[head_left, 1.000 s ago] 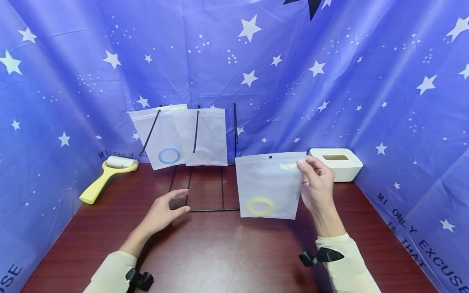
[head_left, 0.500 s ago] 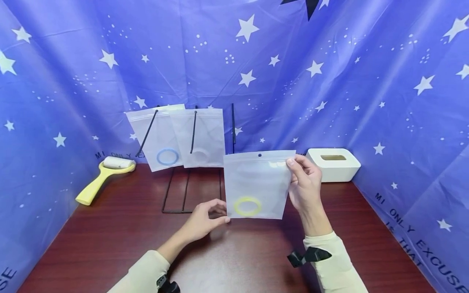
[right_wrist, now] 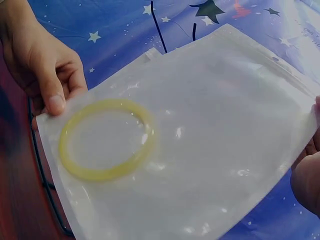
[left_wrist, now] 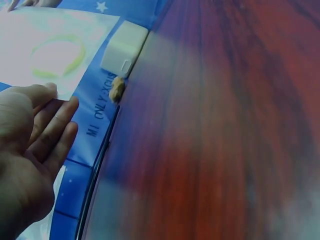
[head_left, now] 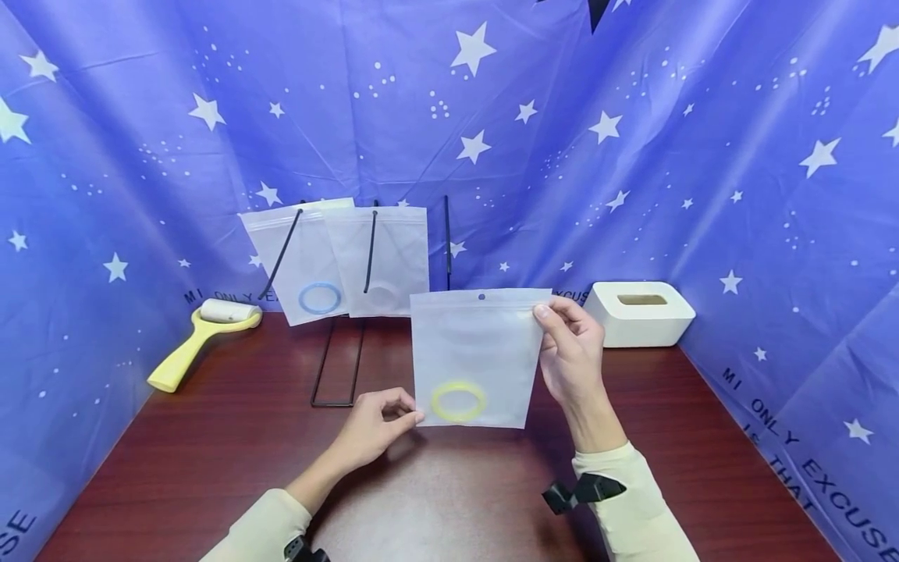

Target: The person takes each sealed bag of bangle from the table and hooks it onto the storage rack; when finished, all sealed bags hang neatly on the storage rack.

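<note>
A frosted zip bag [head_left: 481, 351] with a yellow ring [head_left: 458, 401] in its lower left hangs upright between both hands. My right hand [head_left: 576, 351] pinches its upper right edge, thumb in front. At the lower left corner, my left hand [head_left: 375, 428] pinches the bag between thumb and fingers, seen too in the right wrist view. A punched hole shows at the middle of the bag's top strip. Behind, a black wire rack [head_left: 333, 404] carries two more zip bags on its prongs: one with a blue ring [head_left: 319, 298], the other with a faint white ring [head_left: 385, 295].
The rack's right prong [head_left: 447, 242] bears no bag in the head view. A yellow-handled lint roller [head_left: 186, 355] lies at the left, and a white tissue box [head_left: 642, 316] stands at the back right. Starry blue cloth [head_left: 534, 172] surrounds the table [head_left: 449, 499].
My left hand has moved right and taken hold of the bag's lower left corner. My right hand has brought the bag with the yellow ring a little to the left.
</note>
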Demonstrator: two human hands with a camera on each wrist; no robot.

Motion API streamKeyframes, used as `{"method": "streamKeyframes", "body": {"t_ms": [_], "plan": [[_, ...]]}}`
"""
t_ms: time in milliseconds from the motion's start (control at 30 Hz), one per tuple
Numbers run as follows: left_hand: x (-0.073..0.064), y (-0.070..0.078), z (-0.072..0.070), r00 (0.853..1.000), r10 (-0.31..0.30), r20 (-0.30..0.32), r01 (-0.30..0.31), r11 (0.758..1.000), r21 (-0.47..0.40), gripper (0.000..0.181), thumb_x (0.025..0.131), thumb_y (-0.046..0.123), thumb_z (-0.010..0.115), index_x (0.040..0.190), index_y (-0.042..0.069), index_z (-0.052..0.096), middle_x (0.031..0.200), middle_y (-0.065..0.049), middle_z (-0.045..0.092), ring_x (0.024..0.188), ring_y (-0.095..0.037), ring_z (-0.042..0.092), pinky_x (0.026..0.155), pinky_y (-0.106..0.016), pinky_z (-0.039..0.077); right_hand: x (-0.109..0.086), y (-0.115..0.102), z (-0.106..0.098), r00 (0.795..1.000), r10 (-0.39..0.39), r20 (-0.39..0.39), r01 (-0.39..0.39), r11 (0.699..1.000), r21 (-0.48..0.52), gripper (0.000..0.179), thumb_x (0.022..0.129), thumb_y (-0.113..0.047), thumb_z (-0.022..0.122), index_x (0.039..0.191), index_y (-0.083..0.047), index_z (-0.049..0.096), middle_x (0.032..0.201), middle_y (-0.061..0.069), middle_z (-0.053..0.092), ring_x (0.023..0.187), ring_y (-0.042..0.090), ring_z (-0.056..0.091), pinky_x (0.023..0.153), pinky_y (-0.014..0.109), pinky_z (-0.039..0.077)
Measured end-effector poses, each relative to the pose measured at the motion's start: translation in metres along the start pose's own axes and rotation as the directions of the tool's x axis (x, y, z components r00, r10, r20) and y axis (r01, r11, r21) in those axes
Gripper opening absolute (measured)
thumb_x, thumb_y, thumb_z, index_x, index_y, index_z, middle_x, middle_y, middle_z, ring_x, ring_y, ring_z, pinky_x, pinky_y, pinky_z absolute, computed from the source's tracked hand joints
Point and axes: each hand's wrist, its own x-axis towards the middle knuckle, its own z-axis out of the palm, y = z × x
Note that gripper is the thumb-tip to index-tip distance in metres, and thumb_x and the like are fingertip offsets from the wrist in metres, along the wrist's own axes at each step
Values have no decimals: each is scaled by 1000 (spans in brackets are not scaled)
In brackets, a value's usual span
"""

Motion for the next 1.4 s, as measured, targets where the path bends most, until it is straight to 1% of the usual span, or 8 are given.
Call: {"method": "streamKeyframes", "body": {"t_ms": [100, 267, 467, 700, 833, 967, 1100, 1400], "plan": [[-2, -2, -6, 1000, 16, -24, -16, 1000, -10, 8, 92, 19, 79, 87, 18, 73, 80, 4, 75, 74, -1, 69, 72, -22, 60, 2, 1, 2, 1000, -7, 12, 7, 1000, -5, 11, 90, 10, 71, 91, 0, 75, 84, 4, 72, 78, 10, 67, 76, 19, 58], [-3, -5, -16, 999, 27, -39, -27, 1000, 0, 9, 92, 22, 79, 87, 19, 73, 80, 4, 74, 75, -1, 68, 72, -22, 59, 7, 2, 8, 1000, -1, 12, 2, 997, -75, 13, 90, 9, 72, 90, -3, 77, 81, 4, 73, 73, 9, 65, 68, 17, 55], [1, -7, -27, 997, 38, -60, -35, 998, 46, 10, 92, 23, 79, 86, 22, 72, 77, 6, 72, 70, -1, 65, 67, -21, 55, 14, 2, 16, 1000, 17, -3, -17, 982, -190, 28, 91, 13, 63, 86, -10, 78, 74, -1, 72, 64, 7, 56, 55, 15, 44], [7, -11, -33, 996, 48, -80, -43, 997, 65, 10, 92, 21, 80, 84, 21, 72, 75, 5, 71, 67, -2, 61, 63, -21, 51, 21, 5, 18, 1000, 3, 12, 0, 956, -293, 25, 92, 8, 67, 85, -14, 78, 67, -6, 66, 53, 3, 42, 48, 17, 30], [10, -14, -35, 996, 38, -77, -33, 997, 66, 10, 92, 22, 80, 84, 21, 72, 76, 5, 72, 68, -2, 62, 64, -21, 52, 25, 10, 18, 1000, -4, 18, 9, 959, -283, 26, 91, 10, 67, 86, -13, 78, 71, -5, 71, 59, 3, 52, 53, 13, 42], [13, -16, -38, 996, 34, -82, -29, 997, 69, 10, 92, 22, 80, 84, 21, 73, 75, 6, 72, 67, -2, 62, 63, -21, 51, 29, 14, 19, 1000, -12, 20, 17, 968, -250, 27, 91, 13, 66, 87, -11, 79, 77, -3, 74, 72, 5, 63, 70, 16, 55], [14, -17, -39, 996, 22, -86, -16, 998, 69, 11, 92, 23, 80, 84, 20, 73, 75, 5, 72, 67, -2, 62, 61, -20, 50, 31, 16, 21, 1000, -20, 22, 25, 969, -247, 28, 91, 13, 66, 87, -11, 79, 77, -2, 75, 75, 6, 66, 75, 18, 56], [20, -20, -42, 997, 12, -73, -6, 996, 86, 10, 92, 23, 79, 85, 21, 73, 75, 6, 71, 69, -3, 63, 65, -21, 52, 35, 19, 23, 999, -29, 17, 33, 958, -285, 26, 91, 10, 68, 88, -13, 80, 79, -3, 76, 76, 6, 66, 75, 18, 57]]}}
